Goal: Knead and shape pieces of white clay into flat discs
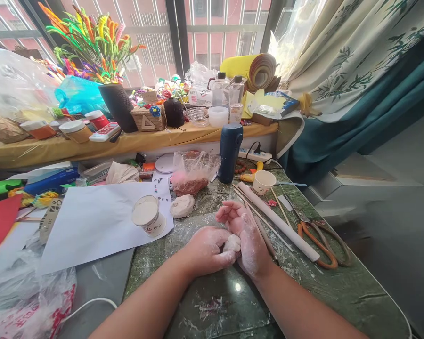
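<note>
Nearest, a smear of white and reddish residue marks the dark green table (229, 320) between the forearms. Just beyond, the left hand (207, 252) pinches a small lump of pale dough (232, 244) between thumb and fingers, while the right hand (250, 242), palm turned inward and fingers loosely curled, cups around its other side; the palm probably backs the lump so that it stays put under the left thumb. Both hands are dusted white, likely to keep the dough from sticking. Close along the right hand lie thin sticks (281, 238) and a pale rolling pin (282, 223), with orange-handled scissors (318, 240) past them, so sideways room there looks tight. On the left, a paper cup of white powder (146, 212) stands on a sheet of white paper (95, 226), apparently set within easy reach. A bigger dough lump (182, 206) rests beside the paper's edge. Farther off, a clear bag with reddish-brown contents (194, 176) and an upright blue flask (230, 155) block the way straight ahead; a second paper cup (264, 182) sits right of the flask. Behind them, a cloth-covered ledge (198, 135) carries jars, bottles (219, 92) and a yellow roll (236, 66), all before the barred window.
</note>
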Demonstrator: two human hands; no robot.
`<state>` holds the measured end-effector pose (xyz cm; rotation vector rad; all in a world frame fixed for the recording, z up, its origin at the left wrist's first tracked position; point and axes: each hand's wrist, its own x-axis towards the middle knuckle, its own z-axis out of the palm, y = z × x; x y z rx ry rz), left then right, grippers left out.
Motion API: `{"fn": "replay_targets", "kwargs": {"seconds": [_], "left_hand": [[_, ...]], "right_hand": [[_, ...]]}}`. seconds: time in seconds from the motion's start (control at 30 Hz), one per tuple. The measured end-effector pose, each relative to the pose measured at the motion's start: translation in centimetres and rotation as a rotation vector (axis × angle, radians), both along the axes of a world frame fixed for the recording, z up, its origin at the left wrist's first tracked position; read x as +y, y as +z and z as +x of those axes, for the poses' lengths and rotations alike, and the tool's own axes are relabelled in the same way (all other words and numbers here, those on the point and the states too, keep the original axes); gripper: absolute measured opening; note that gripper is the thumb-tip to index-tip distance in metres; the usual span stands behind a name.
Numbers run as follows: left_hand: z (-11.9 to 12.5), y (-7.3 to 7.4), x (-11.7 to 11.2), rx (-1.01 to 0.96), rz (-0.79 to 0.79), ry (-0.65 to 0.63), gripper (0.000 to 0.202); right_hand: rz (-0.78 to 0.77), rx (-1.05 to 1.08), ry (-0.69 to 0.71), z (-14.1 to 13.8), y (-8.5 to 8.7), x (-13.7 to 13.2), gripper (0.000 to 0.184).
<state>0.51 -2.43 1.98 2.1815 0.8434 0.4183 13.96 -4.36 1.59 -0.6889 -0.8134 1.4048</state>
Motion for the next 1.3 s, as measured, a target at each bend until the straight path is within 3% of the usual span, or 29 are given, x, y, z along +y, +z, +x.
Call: {"fn": "replay_targets", "kwargs": {"seconds": [0.13,0.3,0.4,0.53,0.6,0.77,0.9,1.0,1.1,1.2,1.3], "left_hand": [[-0.2,0.0,0.2,-0.056,0.132,0.024,0.023],[-1.0,0.2,0.8,-0.101,0.262,0.215,0.03],[-1.3,0.1,1.1,-0.114,0.37,0.348,0.028],[-1.3,-0.1,1.2,-0.131,0.385,0.379,0.017],[-1.1,-0.1,1.1,-0.133,0.369,0.369,0.02],[-0.8,-0.3,0.6,-0.205,0.318,0.225,0.049],[-1.4,-0.7,0.6,-0.296,0.221,0.106,0.081],[-1.9,-1.0,1.0,-0.369,0.145,0.101,0.069],[-2.1,-0.9,1.3,-0.387,0.108,0.134,0.049],[-2.1,-0.5,1.2,-0.338,0.095,0.138,0.046],[-2.0,0.0,0.8,-0.27,0.105,0.085,0.058]], "right_hand": [[-0.074,0.085,-0.019,-0.1,0.3,0.4,0.04],[-0.212,0.14,-0.008,-0.2,0.6,1.0,0.036],[-0.309,0.14,0.084,-0.6,0.5,0.8,0.044],[-0.323,0.159,0.256,-1.0,-0.3,0.4,0.047],[-0.294,0.101,0.263,-0.9,-0.7,0.3,0.046],[-0.129,-0.244,0.135,-0.2,-0.8,0.5,0.039],[-0.195,-0.194,0.204,-0.1,-0.7,0.4,0.045],[-0.315,0.017,0.289,-0.2,-0.5,0.3,0.054],[-0.334,0.131,0.386,-0.2,-0.3,0.1,0.06],[-0.29,0.111,0.428,-0.1,-0.4,-0.1,0.059],[-0.266,-0.006,0.324,-0.1,-0.9,-0.1,0.051]]}}
